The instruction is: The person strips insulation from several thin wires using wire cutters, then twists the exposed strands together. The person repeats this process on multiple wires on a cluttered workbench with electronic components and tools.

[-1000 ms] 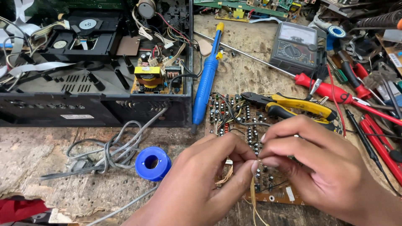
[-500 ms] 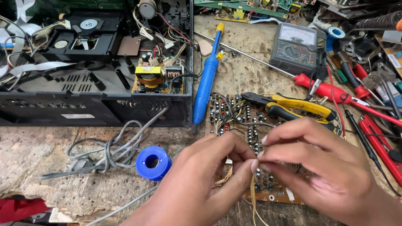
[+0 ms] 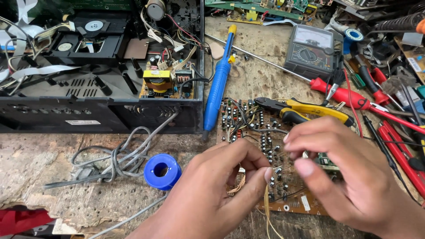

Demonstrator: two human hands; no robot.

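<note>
pinching thin yellowish wire strands point(image 3: 267, 208) between thumb and forefinger, the left hand point(image 3: 212, 190) sits low in the centre of the frame, fingers curled and pressed together over the near edge of the brown circuit board point(image 3: 256, 132). the right hand point(image 3: 349, 177) hovers just beside it at lower right, fingertips drawn together; whether it grips a strand too cannot be told, as the left fingers hide the meeting point. the board lies flat on the rough bench, centre-right, crowded with small upright components, with a coppery ribbon point(image 3: 237, 186) poking out under the left fingers.

what could go wrong, as a judgement: the strands look fine and frail, so a hard tug may snap them or lift them off the board, and knuckles pressing down could bend the small parts below.

around it: yellow-handled cutters point(image 3: 310, 110) lie on the board's far edge, a blue desoldering pump point(image 3: 219, 84) runs up the middle, a blue solder spool point(image 3: 161, 171) and grey cable point(image 3: 115, 159) sit at lower left, an opened black chassis point(image 3: 97, 75) fills the upper left, and a multimeter point(image 3: 312, 51) and red screwdrivers point(image 3: 349, 95) crowd the right, leaving little elbow room there.
</note>
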